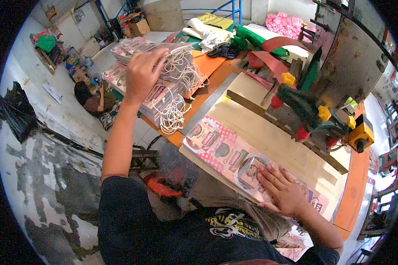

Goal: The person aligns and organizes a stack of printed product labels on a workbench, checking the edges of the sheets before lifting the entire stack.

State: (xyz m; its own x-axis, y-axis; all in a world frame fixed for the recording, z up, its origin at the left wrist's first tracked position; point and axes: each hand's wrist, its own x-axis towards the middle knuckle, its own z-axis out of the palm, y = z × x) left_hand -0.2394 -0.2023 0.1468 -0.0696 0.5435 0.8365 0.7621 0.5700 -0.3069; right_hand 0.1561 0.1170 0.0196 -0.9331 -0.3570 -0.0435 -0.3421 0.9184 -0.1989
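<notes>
My right hand [281, 190] lies flat, fingers stretched out, on a pink checked printed plastic bag [226, 152]. The bag rests along the near edge of a beige board [256, 128]. My left hand [146, 73] is raised over stacks of similar printed bags [157, 95] at the far left of the table. Its fingers are bent and apart, and I see nothing held between them. White string handles [174, 115] hang in loose tangles from the right side of the stacks.
A machine with a grey metal body [351, 53], yellow knobs [324, 113] and red-tipped clamps stands over the board's far side. The orange tabletop [356, 185] shows at the right. Green and white cloth-like pieces [208, 39] lie behind. Another person [93, 99] sits low at the left.
</notes>
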